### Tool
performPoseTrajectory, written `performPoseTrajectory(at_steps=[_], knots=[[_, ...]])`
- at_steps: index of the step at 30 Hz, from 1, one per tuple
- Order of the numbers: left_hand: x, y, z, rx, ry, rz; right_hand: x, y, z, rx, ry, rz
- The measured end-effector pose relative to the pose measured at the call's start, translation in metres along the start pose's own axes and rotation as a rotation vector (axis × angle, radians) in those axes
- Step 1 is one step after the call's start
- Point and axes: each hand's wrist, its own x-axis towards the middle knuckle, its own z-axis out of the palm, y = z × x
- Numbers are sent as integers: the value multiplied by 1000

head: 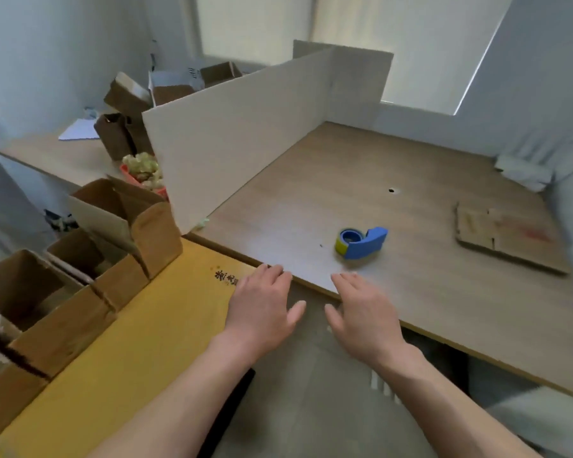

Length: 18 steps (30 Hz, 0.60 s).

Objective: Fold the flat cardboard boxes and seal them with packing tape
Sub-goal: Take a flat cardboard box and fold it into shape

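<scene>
Brown and flat, the cardboard box [506, 238] lies on the right of the counter [311, 180], well apart from your hands. Your left hand [262, 305] and right hand [364, 312] hover empty at the near edge, fingers spread. Reach right for the box first; the tape dispenser [361, 242] sits just ahead.

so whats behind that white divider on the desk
Open brown cardboard boxes and a red tray of pale green items show past the white divider. Whatever sits lower behind it is covered.
</scene>
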Motion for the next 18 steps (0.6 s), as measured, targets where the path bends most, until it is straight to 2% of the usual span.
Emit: performPoseTrajectory(at_steps=[5, 13, 18], knots=[[55, 34, 27, -3, -37, 100, 19, 58, -4, 0, 13, 121], [156, 103, 72, 17, -188, 139, 78, 171, 2, 65, -35, 194], [218, 155, 104, -24, -165, 112, 111, 245, -4, 61, -37, 197]])
